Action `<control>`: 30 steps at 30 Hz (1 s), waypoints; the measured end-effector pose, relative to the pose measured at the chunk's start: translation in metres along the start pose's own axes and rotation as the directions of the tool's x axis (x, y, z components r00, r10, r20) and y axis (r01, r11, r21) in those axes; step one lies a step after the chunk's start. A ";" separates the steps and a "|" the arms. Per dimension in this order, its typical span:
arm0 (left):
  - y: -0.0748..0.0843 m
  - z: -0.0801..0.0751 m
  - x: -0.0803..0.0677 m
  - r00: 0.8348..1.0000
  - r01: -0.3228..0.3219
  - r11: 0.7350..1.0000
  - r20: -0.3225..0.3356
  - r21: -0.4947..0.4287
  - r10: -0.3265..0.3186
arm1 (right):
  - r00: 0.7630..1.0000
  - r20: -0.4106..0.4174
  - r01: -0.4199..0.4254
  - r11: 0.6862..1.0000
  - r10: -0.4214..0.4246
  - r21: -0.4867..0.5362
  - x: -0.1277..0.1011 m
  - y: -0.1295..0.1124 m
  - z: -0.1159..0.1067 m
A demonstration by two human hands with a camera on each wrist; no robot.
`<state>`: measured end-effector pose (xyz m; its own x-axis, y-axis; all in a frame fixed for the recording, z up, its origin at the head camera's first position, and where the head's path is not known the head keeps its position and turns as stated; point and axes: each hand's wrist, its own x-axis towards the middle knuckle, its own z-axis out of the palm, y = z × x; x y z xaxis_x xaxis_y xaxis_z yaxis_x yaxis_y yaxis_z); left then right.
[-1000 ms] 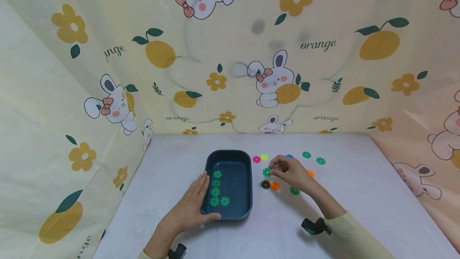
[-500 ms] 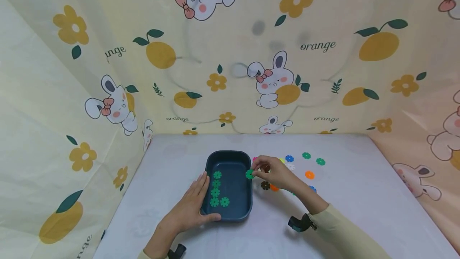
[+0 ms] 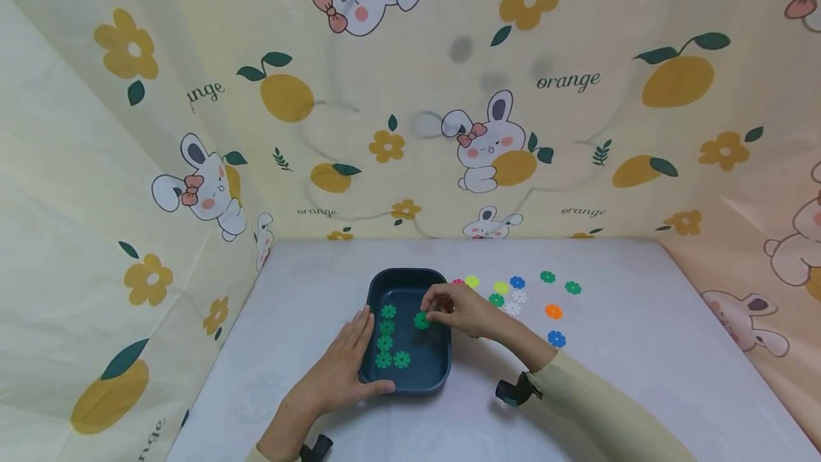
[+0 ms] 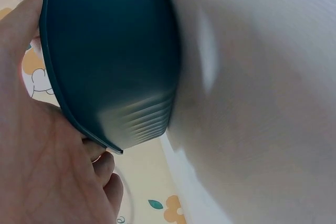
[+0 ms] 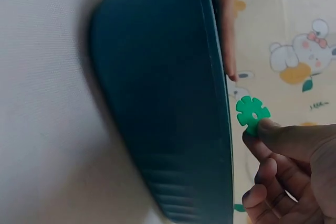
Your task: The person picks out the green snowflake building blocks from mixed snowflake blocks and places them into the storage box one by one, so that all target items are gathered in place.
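pinching a green disc, the right hand hangs over the tray, right of the other green discs inside.

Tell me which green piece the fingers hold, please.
The green piece pinched by the right hand, over the dark tray; the other visible green pieces lie in the tray or on the table.

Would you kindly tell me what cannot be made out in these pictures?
Head view: part of the pink piece, hidden behind the right hand.
Left wrist view: one end of the tray, cut off by the top edge.
Right wrist view: the tray's inside, hidden by its outer wall.
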<state>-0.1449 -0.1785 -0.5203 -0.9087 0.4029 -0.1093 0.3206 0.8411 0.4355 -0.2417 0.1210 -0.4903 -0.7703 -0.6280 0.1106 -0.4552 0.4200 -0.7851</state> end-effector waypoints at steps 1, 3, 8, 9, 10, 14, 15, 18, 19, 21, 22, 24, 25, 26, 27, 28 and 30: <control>0.000 0.000 0.000 1.000 0.000 1.000 0.002 -0.001 0.000 | 1.000 0.014 0.000 1.000 0.000 -0.001 0.002 0.000 0.002; -0.001 0.000 0.000 1.000 -0.002 1.000 0.004 -0.001 0.002 | 0.999 0.036 -0.003 1.000 0.003 -0.006 0.006 0.000 0.004; 0.000 0.000 0.000 1.000 0.011 1.000 0.013 0.006 -0.011 | 0.997 0.073 -0.011 0.999 0.014 -0.035 0.018 -0.003 0.010; -0.001 0.000 0.000 1.000 0.012 1.000 0.013 0.008 -0.012 | 0.997 0.080 -0.010 0.999 0.013 -0.040 0.020 -0.004 0.011; -0.001 0.000 0.000 1.000 0.013 1.000 0.013 0.010 -0.013 | 0.996 0.087 -0.009 0.999 0.013 -0.044 0.022 -0.005 0.013; -0.002 0.000 0.000 1.000 -0.003 1.000 0.004 0.005 0.003 | 0.992 0.125 0.019 0.997 -0.009 -0.074 0.031 -0.004 0.020; -0.002 0.000 -0.001 1.000 -0.007 1.000 0.002 0.005 0.007 | 0.990 0.137 0.028 0.996 -0.017 -0.080 0.033 -0.004 0.022; -0.001 0.000 -0.001 1.000 -0.010 1.000 0.001 0.005 0.010 | 0.984 0.176 0.037 0.994 -0.019 -0.101 0.039 -0.002 0.026; -0.001 -0.001 -0.001 1.000 -0.009 1.000 0.003 0.004 0.009 | 0.982 0.188 0.039 0.993 -0.018 -0.109 0.041 -0.001 0.028; -0.001 -0.001 -0.001 1.000 -0.007 1.000 0.006 0.003 0.007 | 0.978 0.210 0.036 0.992 -0.010 -0.118 0.045 0.001 0.031; 0.000 -0.001 -0.001 1.000 -0.006 1.000 0.007 0.001 0.006 | 0.976 0.219 0.031 0.992 -0.003 -0.125 0.046 0.001 0.032; 0.000 -0.001 -0.001 1.000 -0.006 1.000 0.007 0.000 0.006 | 0.972 0.235 0.029 0.989 0.005 -0.142 0.049 0.001 0.034; 0.000 -0.001 -0.001 1.000 -0.006 1.000 0.008 0.000 0.006 | 0.970 0.243 0.027 0.988 0.011 -0.152 0.050 0.002 0.036; -0.001 -0.001 -0.001 1.000 -0.006 1.000 0.006 -0.002 0.006 | 0.968 0.252 0.024 0.987 0.017 -0.161 0.051 0.002 0.036; -0.001 -0.001 -0.001 1.000 -0.006 1.000 0.006 -0.002 0.006 | 0.965 0.260 0.022 0.985 0.024 -0.171 0.051 0.002 0.037; -0.001 -0.001 0.000 1.000 -0.006 1.000 0.006 0.000 0.006 | 0.963 0.267 0.020 0.984 0.029 -0.179 0.052 0.001 0.038; -0.001 0.000 0.000 1.000 -0.007 1.000 0.007 0.002 0.007 | 0.959 0.282 0.015 0.981 0.040 -0.193 0.053 0.000 0.039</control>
<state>-0.1453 -0.1798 -0.5204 -0.9047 0.4109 -0.1126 0.3271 0.8392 0.4344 -0.2656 0.0619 -0.5087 -0.6310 -0.7696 -0.0973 -0.5445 0.5288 -0.6510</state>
